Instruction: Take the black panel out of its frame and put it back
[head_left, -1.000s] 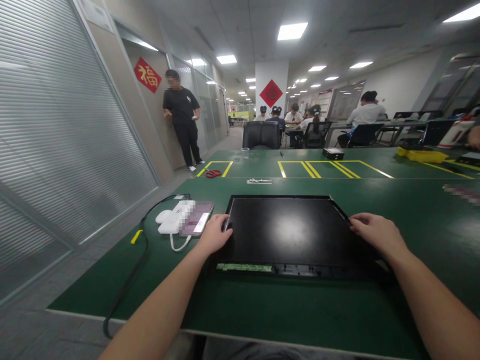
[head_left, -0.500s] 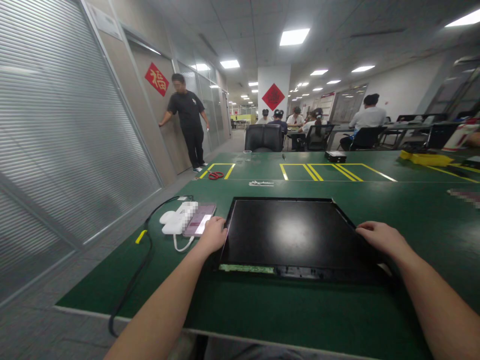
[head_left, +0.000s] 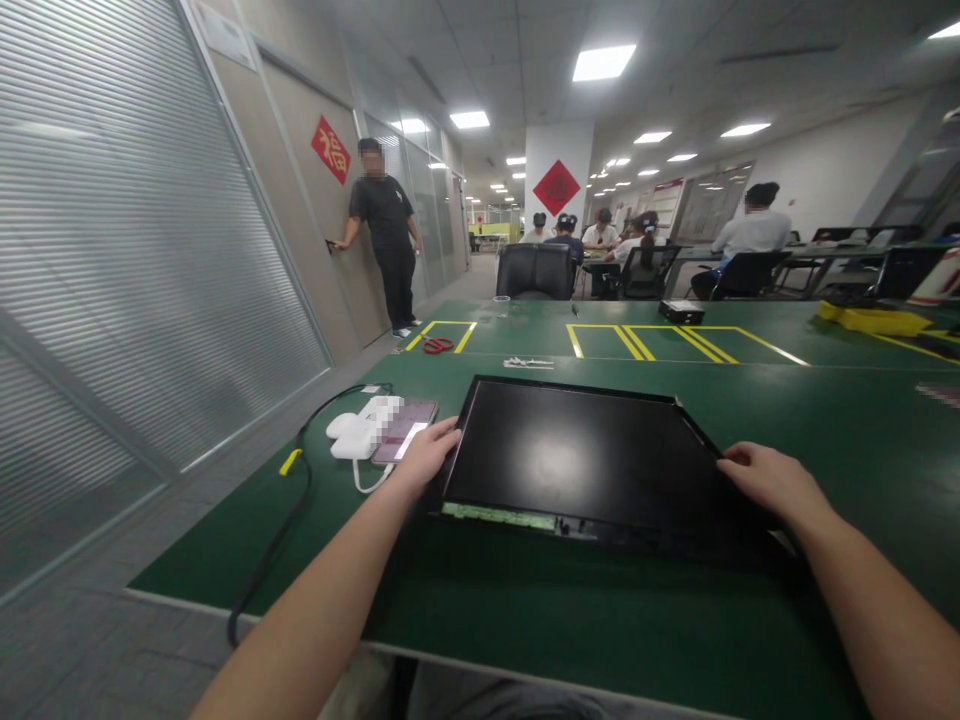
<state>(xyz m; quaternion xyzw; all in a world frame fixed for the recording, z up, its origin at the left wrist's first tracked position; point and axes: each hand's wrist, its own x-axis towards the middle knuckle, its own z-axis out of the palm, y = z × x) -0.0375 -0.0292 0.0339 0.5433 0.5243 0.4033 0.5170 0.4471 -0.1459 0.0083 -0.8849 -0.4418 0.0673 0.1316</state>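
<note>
A black flat display panel lies in front of me, its screen facing up and its left side a little raised. Along its near edge runs a green circuit board strip. My left hand grips the panel's left edge, fingers closed on the frame. On the opposite side my right hand pinches the right edge, with its lower fingers hidden underneath. A phone and a white device with a cable rest just left of my left hand.
The green table carries red scissors, white small tools, a black box and yellow tape outlines. A black cable hangs over the left edge. A person stands by a door; others sit farther back.
The view has shifted slightly. The display panel has tilted, its left side rising while both hands keep hold. The standing person's hand now rests at the door handle.
</note>
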